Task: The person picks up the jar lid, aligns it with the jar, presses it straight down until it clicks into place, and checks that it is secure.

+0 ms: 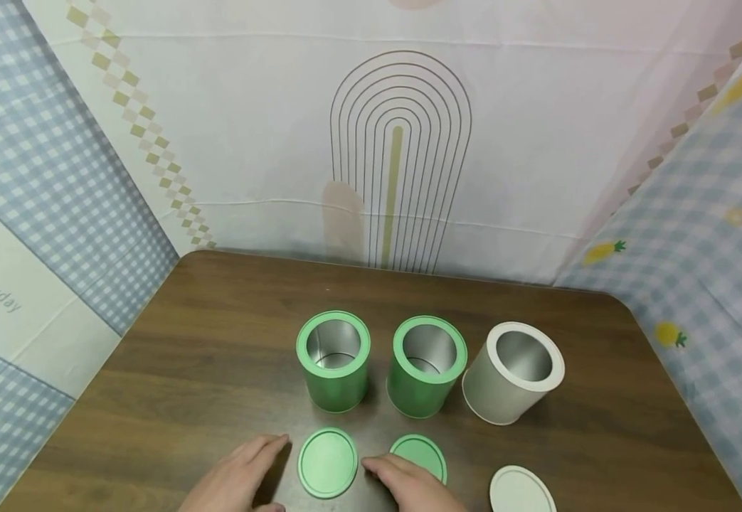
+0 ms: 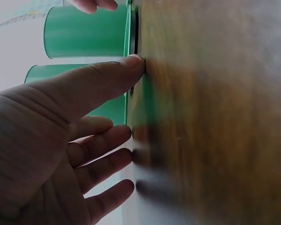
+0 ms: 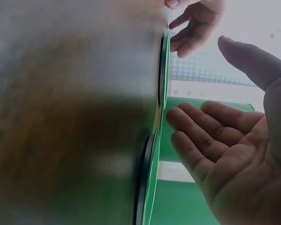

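Note:
Two round green lids lie flat on the wooden table. My left hand [image 1: 239, 473] is just left of the left green lid [image 1: 328, 463], its fingers extended and holding nothing. Between that lid and the right green lid [image 1: 423, 455] is my right hand [image 1: 412, 483], which covers part of the right lid in the head view. In the right wrist view the right hand [image 3: 225, 145] has its palm and fingers spread with nothing in them. Behind the lids stand a left green can [image 1: 336, 390] and a right green can [image 1: 418, 393], both uncovered.
An uncovered white can [image 1: 495, 391] stands right of the green cans. A white lid [image 1: 521, 492] lies in front of it, cut by the frame's lower edge. Beyond the wooden table [image 1: 217, 320] hang a patterned white cloth [image 1: 249, 142] and checked side cloths.

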The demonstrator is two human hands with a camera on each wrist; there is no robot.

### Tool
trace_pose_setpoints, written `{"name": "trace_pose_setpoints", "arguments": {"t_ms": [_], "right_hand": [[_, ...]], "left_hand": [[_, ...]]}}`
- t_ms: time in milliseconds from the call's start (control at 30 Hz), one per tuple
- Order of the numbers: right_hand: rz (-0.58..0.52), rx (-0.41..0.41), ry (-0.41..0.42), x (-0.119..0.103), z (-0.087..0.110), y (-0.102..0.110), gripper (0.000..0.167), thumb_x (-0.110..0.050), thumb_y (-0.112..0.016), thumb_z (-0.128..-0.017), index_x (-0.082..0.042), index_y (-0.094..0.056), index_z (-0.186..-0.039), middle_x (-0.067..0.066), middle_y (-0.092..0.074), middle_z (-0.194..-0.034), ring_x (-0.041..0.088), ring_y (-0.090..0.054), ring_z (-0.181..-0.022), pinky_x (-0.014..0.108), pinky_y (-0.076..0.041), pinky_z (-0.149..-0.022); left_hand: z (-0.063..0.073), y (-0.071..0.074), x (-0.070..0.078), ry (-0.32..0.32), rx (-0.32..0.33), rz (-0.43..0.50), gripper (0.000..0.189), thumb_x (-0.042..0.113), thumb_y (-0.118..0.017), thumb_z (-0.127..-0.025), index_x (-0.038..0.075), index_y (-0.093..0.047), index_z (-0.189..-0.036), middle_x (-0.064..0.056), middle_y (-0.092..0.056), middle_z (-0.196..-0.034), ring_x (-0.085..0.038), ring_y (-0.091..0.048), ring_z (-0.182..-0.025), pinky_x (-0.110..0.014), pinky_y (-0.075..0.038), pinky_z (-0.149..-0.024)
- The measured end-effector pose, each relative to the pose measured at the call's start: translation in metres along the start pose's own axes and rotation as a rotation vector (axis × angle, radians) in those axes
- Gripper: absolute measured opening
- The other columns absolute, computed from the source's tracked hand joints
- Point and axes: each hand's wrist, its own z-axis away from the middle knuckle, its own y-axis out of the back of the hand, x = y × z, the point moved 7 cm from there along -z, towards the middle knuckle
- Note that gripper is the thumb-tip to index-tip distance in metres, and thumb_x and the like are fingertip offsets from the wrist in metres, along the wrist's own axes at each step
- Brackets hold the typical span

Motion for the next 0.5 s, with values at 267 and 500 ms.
{"name": "trace_pose_setpoints", "arguments": {"t_ms": [267, 500], "right_hand": [[0.005, -0.035, -0.027, -0.023, -0.014, 0.019, 0.063, -0.052, -0.067, -0.093, -0.001, -0.059, -0.13, 0.005, -0.065, -0.121, 0.013, -0.062, -0.111, 0.026, -0.053, -0.091], [-0.012, -0.065, -0.066, -0.015, -0.013, 0.006, 0.068, -0.058, -0.063, -0.093, -0.001, -0.059, -0.131, 0.006, -0.065, -0.123, 0.015, -0.061, -0.113, 0.029, -0.054, -0.091]], "left_hand": [[-0.004, 0.0, 0.002, 0.004, -0.003, -0.01, 0.083, 0.043, -0.086, -0.074, -0.001, -0.055, -0.137, -0.007, -0.061, -0.127, -0.025, -0.062, -0.11, -0.045, -0.055, -0.09], [-0.009, 0.0, 0.008, -0.026, 0.032, -0.019, 0.082, 0.041, -0.089, -0.071, 0.001, -0.057, -0.136, -0.005, -0.062, -0.128, -0.024, -0.062, -0.112, -0.043, -0.056, -0.09]]}}
